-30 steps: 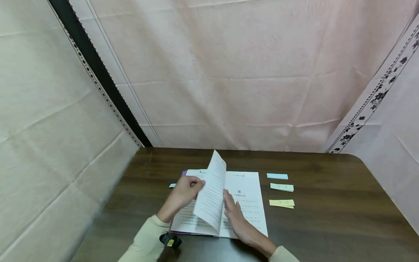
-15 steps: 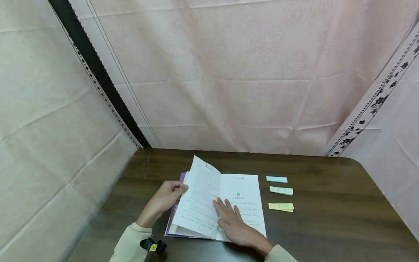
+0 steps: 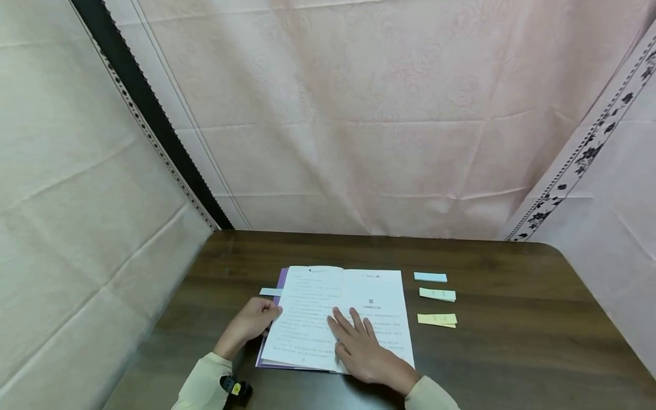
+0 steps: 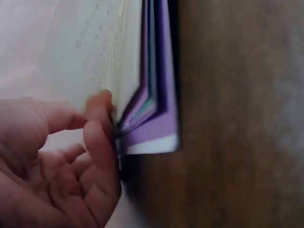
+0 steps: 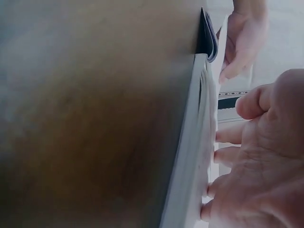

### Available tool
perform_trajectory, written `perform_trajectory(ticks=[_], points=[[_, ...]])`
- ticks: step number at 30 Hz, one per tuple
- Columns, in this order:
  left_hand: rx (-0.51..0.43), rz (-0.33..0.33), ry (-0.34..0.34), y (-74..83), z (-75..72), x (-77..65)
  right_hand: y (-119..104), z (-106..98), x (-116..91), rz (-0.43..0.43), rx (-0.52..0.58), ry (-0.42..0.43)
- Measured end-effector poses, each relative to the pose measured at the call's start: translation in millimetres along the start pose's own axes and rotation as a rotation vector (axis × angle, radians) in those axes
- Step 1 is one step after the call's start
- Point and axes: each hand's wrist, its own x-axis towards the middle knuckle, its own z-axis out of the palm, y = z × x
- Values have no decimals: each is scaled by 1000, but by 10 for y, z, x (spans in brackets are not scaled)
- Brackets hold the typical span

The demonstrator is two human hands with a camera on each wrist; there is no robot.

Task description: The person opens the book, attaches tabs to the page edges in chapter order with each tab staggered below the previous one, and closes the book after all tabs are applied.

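Observation:
An open book [image 3: 379, 285] with printed white pages and a purple cover lies on the table in the head view. At its left edge my left hand [image 3: 251, 322] pinches the page edges between thumb and fingers. The left wrist view shows this left hand [image 4: 61, 161] at the page corner, the purple cover [image 4: 164, 95] beyond it. My right hand [image 3: 364, 350] rests near the centre fold, fingers spread over the pages. In the right wrist view the fingertips of the right hand [image 5: 256, 171] touch the top page.
Right of the book lie a blue paper strip [image 3: 430, 277], a green strip [image 3: 437, 294] and yellow strips [image 3: 437, 320]. A pale blue tab [image 3: 270, 291] sticks out at the book's left edge. Light cloth [image 3: 359, 142] hangs behind the brown table [image 3: 512, 319].
The raised page has swung left and now lies down on the left side. My left hand moved left with it. My right hand has shifted slightly left and spread across the fold.

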Motion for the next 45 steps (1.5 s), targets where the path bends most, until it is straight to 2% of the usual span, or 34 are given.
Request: perform_trajectory(ticks=[3, 7, 10, 13, 17, 21, 26, 31, 35, 41, 45], points=[[144, 9, 19, 73, -26, -27, -29, -11, 11, 4, -16, 0], [379, 47, 92, 283, -43, -86, -22, -18, 27, -3, -36, -3], [468, 100, 95, 460, 14, -107, 6, -47, 33, -30, -87, 11], [466, 183, 5, 578, 157, -88, 37, -85, 40, -64, -135, 29], [446, 288, -138, 626, 396, -24, 61, -117, 50, -98, -155, 34], [461, 344, -199, 644, 587, 29, 76, -143, 44, -115, -153, 27], [435, 319, -200, 663, 704, 27, 120, -196, -4, -112, -78, -7], [404, 298, -185, 676, 719, 14, 179, -236, -18, -112, -37, -46], [396, 300, -192, 695, 719, 12, 210, -241, -27, -112, -1, -38], [371, 294, -185, 702, 718, 0, 260, -299, -50, -130, 61, 98], [352, 291, -186, 710, 744, 5, 339, -427, -86, -127, -7, 214]])
